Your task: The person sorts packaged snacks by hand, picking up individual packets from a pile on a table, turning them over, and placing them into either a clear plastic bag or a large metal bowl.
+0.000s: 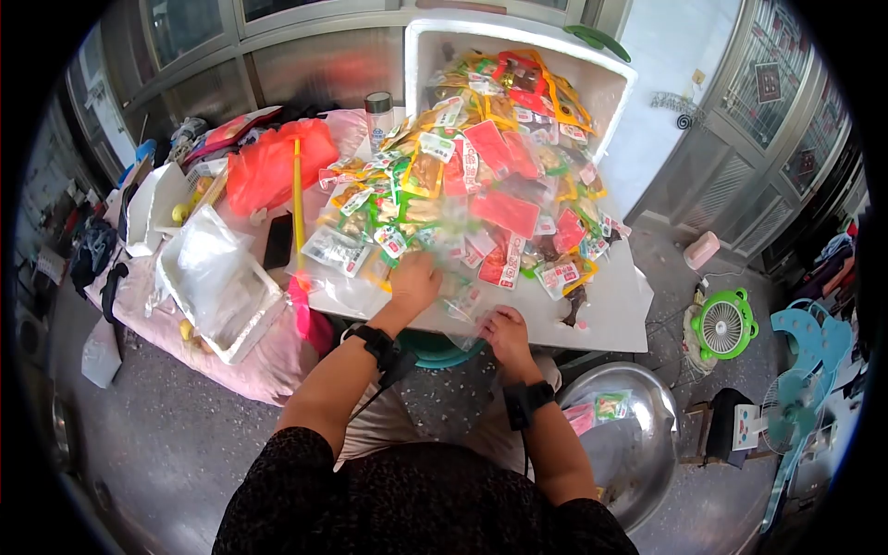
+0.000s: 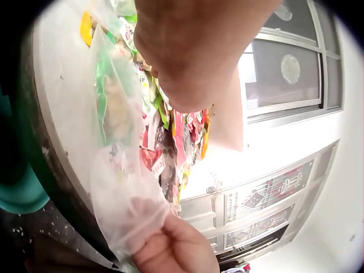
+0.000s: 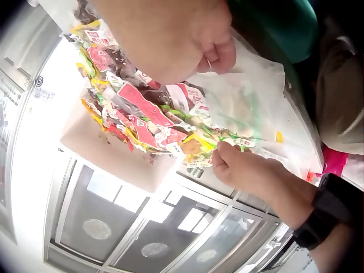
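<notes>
My right hand pinches the edge of a clear plastic bag between thumb and fingers at the front of the table. A green-edged packet shows cloudily through the plastic. The left hand is at the bag's other end, its fingers curled beside the front of the packet pile; I cannot tell whether they grip anything. Past both hands spreads a big heap of snack packets in red, yellow, green and clear wrapping, spilling from a white foam box tipped on its side.
A metal basin with a few packets stands on the floor at the right, near a green fan. On the pink-covered surface at the left are a foam tray, a dark phone and a red plastic bag.
</notes>
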A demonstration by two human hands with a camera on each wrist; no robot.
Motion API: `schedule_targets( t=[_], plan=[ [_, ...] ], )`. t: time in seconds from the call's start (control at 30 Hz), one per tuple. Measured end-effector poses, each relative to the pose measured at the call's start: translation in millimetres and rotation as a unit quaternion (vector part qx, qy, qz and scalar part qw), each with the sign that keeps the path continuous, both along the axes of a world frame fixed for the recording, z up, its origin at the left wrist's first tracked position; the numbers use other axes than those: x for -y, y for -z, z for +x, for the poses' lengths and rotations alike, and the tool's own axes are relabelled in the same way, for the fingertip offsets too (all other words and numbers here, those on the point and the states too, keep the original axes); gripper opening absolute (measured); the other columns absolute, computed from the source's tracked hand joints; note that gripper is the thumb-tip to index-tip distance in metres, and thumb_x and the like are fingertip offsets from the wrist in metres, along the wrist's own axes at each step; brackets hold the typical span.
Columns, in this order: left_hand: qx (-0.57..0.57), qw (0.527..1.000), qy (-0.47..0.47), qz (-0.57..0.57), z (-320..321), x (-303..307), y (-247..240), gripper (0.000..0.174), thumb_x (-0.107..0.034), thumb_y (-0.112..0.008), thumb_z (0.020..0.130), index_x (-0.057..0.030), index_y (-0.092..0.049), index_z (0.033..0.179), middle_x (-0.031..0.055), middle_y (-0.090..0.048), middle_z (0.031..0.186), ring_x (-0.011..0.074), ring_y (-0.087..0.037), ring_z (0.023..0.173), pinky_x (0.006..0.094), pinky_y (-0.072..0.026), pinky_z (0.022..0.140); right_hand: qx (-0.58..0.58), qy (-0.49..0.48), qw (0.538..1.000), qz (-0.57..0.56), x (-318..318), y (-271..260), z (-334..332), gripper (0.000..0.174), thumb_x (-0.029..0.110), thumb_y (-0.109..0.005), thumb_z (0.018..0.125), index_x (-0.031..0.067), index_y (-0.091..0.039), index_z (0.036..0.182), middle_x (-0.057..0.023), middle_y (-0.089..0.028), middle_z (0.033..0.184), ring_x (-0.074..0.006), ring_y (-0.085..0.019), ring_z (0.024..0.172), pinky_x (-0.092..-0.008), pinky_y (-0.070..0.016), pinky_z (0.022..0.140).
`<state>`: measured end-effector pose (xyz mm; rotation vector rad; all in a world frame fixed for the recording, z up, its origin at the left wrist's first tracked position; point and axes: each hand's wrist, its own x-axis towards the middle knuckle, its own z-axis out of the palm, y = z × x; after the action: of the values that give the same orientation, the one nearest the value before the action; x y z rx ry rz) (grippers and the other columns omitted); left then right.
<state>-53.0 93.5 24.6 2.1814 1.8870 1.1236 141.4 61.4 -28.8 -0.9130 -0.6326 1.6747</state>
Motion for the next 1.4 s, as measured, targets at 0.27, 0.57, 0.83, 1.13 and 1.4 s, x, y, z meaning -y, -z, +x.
schedule_targets(
  t=[0.27,0.57,0.83,1.13,1.4],
  plan=[
    [-0.196,0.961,-0.127,-0.147,-46,-50,-5,0.025,-0.019,-0.051,0.068,-0.0072,-0.054,0.09,0.012,-0.054,0.092,0.0292,-0.05,0.089,0.0381,-0.0417,0.073,0.068,0.009,0.998,0.014,-3,21,7,0.013,0.005,-0.043,0.079,0.0052,-0.042,0.092,-0.0078,-0.053,0.08,-0.0199,-0.056,0.071,-0.0319,-0.0479,0.057],
    [-0.065,0.983,-0.063,-0.157,-47,-48,-53,0.016,-0.015,-0.048,0.07,-0.0044,-0.053,0.08,0.0132,-0.057,0.079,0.0286,-0.055,0.074,0.0354,-0.0438,0.065,0.091,0.014,0.996,0.011,2,6,4,0.019,0.009,-0.043,0.078,0.0025,-0.042,0.095,-0.0073,-0.052,0.078,-0.0193,-0.056,0.071,-0.0294,-0.0483,0.055],
    [0.675,0.677,0.119,-0.269,-41,-11,-53,0.005,-0.008,-0.046,0.074,-0.0062,-0.046,0.07,0.002,-0.046,0.064,0.0134,-0.048,0.057,0.0275,-0.0413,0.053,0.262,0.086,0.959,0.06,5,-9,17,0.023,0.014,-0.048,0.079,0.0018,-0.044,0.098,-0.0062,-0.052,0.079,-0.0141,-0.054,0.068,-0.023,-0.043,0.052],
    [0.703,0.655,0.147,-0.234,39,54,7,0.002,-0.004,-0.044,0.078,-0.0057,-0.045,0.077,0.005,-0.051,0.072,0.014,-0.052,0.066,0.0286,-0.0447,0.059,0.262,0.05,0.939,0.216,49,-34,0,0.045,0.022,-0.06,0.073,-0.0007,-0.041,0.107,-0.0134,-0.046,0.106,-0.0226,-0.048,0.093,-0.0294,-0.0421,0.071],
    [0.622,0.696,0.173,-0.316,95,88,23,0.006,-0.01,-0.045,0.081,-0.0042,-0.047,0.081,0.0033,-0.051,0.074,0.0114,-0.05,0.067,0.0254,-0.0419,0.059,0.594,0.027,0.657,0.463,72,-37,22,0.041,0.011,-0.056,0.069,-0.0019,-0.042,0.106,-0.0216,-0.045,0.104,-0.0379,-0.046,0.091,-0.0356,-0.0404,0.076]
  ],
)
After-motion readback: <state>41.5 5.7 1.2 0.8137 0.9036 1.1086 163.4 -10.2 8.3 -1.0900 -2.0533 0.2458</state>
